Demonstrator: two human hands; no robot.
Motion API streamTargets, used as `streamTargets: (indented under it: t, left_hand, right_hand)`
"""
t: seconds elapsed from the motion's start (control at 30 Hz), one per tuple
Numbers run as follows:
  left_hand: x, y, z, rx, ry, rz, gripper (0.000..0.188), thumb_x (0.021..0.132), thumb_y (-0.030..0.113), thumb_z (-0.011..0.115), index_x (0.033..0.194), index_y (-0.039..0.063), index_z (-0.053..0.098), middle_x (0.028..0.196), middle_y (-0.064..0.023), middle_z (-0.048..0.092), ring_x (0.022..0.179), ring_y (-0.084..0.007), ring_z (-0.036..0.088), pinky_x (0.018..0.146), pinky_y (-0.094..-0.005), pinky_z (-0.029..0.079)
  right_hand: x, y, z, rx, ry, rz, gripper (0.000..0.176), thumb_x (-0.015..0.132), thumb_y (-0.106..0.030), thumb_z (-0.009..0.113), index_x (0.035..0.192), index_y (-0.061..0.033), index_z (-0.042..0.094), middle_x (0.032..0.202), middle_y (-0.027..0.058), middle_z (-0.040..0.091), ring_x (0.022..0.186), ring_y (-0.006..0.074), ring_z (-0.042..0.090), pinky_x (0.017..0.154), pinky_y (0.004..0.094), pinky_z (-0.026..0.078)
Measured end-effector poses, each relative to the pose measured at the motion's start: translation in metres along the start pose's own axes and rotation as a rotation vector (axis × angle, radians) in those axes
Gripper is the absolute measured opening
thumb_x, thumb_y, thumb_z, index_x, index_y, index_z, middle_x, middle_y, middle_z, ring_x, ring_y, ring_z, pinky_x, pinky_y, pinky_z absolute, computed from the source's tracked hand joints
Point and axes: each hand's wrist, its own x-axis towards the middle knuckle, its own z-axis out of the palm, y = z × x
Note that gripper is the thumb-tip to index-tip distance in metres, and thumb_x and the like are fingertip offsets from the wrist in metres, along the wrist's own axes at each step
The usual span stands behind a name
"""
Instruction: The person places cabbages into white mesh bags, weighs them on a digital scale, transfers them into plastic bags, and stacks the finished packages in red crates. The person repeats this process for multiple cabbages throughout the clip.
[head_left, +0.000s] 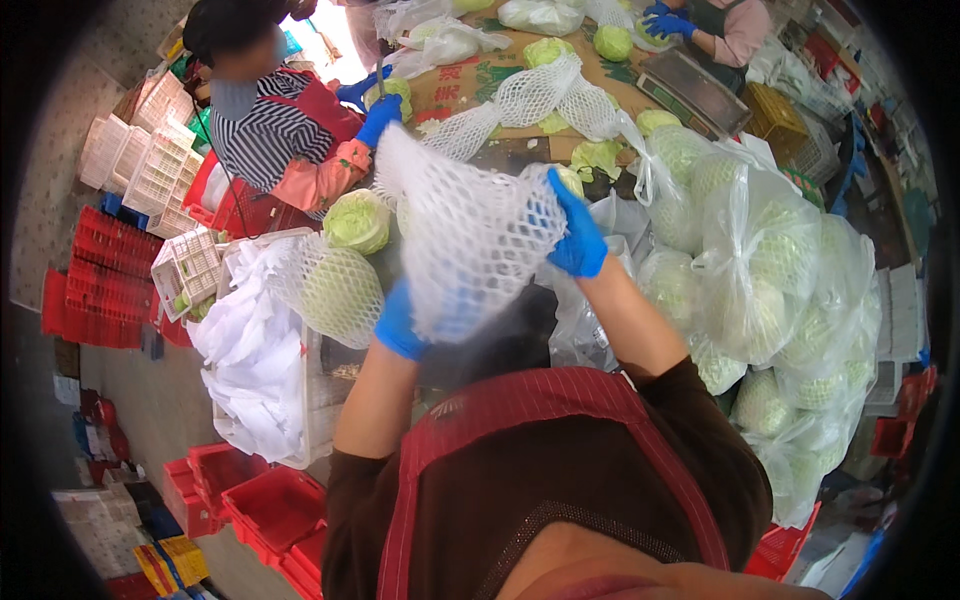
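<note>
A white foam net sleeve is stretched between my two gloved hands in front of my chest, partly blurred. My right hand, in a blue glove, grips its right end; some blue shows through the mesh there. At the lower left, my left hand holds the sleeve, its fingers mostly hidden behind or inside the netting. Whether a cabbage is within the sleeve is hard to tell. Just left of it sit a netted cabbage and a bare, trimmed cabbage.
Bagged cabbages are piled high at my right. A crate of white sheets stands left. More foam netting lies across the cardboard-covered table, near a scale. A co-worker holds a knife and cabbage; red crates sit below.
</note>
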Motion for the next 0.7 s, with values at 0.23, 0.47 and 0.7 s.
streamTargets:
  t: [0.23,0.47,0.7]
  left_hand:
    - [0.018,0.033,0.045,-0.621,-0.311,0.347,0.079,0.086,0.064,0.046,0.139,0.006,0.036,0.133,-0.0187,0.046,0.117,-0.033,0.049,0.1,-0.0483,0.04]
    - [0.009,-0.045,0.001,1.37,-0.197,0.228,0.068,0.092,0.045,0.048,0.146,0.009,0.028,0.151,-0.0092,0.028,0.138,-0.027,0.027,0.115,-0.04,0.016]
    - [-0.004,0.037,-0.078,1.017,0.583,0.428,0.054,0.094,0.037,0.046,0.138,0.009,0.036,0.136,-0.0102,0.04,0.124,-0.0262,0.038,0.106,-0.0407,0.027]
  right_hand:
    - [-0.031,0.071,0.02,-0.508,-0.169,-0.044,0.043,0.1,-0.018,0.034,0.141,-0.0041,0.035,0.141,0.0097,0.044,0.126,0.0201,0.045,0.108,0.0349,0.034]
    - [-0.035,0.045,0.07,-0.317,-0.31,-0.192,0.044,0.097,-0.025,0.039,0.137,-0.007,0.039,0.136,0.0103,0.046,0.123,0.0227,0.046,0.107,0.0374,0.035]
    - [0.042,0.073,0.088,-2.254,-0.454,-1.076,0.046,0.08,-0.03,0.065,0.116,-0.0027,0.06,0.122,0.0165,0.056,0.116,0.0334,0.051,0.102,0.0424,0.037]
